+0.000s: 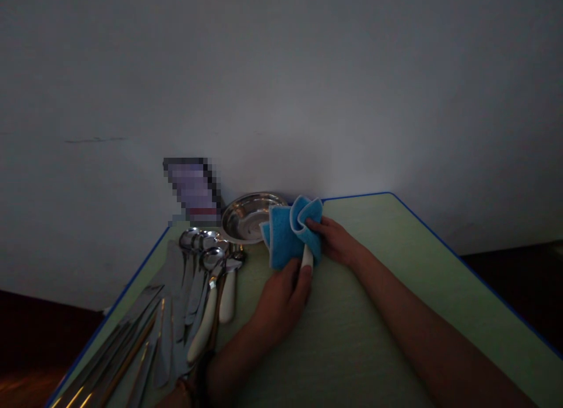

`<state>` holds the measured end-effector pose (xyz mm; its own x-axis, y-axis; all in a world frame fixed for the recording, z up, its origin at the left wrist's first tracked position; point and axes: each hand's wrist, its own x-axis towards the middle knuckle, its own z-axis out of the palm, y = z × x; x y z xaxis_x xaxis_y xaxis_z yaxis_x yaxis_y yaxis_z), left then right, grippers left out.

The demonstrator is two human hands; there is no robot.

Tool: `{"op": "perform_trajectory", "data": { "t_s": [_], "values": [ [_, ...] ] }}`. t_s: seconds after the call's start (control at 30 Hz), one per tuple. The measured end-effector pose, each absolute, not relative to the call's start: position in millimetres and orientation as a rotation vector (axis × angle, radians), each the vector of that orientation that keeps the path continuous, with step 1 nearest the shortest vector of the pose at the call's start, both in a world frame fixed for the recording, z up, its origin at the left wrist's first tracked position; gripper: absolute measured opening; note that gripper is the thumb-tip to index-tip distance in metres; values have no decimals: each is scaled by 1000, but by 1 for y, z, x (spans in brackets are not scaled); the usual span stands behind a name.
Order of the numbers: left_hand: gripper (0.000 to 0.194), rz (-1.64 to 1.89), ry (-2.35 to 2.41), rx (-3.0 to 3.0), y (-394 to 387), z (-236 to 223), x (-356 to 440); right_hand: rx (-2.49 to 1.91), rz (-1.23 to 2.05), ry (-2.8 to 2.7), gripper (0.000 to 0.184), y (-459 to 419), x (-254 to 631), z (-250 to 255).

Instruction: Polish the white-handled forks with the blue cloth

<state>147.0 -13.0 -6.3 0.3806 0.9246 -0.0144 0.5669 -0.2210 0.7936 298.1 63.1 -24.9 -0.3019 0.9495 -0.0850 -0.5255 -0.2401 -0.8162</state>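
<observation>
My left hand (285,293) is closed around the white handle (307,258) of a utensil. The utensil's other end is hidden in a folded blue cloth (281,235) with pale edging, so I cannot tell its kind. On the right, my right hand (336,239) grips the cloth, thumb on top, wrapped about the hidden end. A round metal bowl (248,220) stands just behind and left of the cloth. Left of my left hand lie several spoons, among them a white-handled spoon (204,326).
Several long metal utensils (118,337) spread along the table's left side. A blurred-out, tilted panel (193,185) leans at the back left. The pale green table (373,220) has a blue edge and meets a grey wall (281,91).
</observation>
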Motion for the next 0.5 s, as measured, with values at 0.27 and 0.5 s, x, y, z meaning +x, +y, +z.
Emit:
{"op": "perform_trajectory", "data": {
  "t_s": [0.27,0.5],
  "values": [
    [35,588,1234,1866,-12,-2,147,-742,1651,-690,21,67,295,-24],
    [35,618,1221,1833,-14,-5,147,-725,1652,-738,22,68,296,-25]
  ]
}}
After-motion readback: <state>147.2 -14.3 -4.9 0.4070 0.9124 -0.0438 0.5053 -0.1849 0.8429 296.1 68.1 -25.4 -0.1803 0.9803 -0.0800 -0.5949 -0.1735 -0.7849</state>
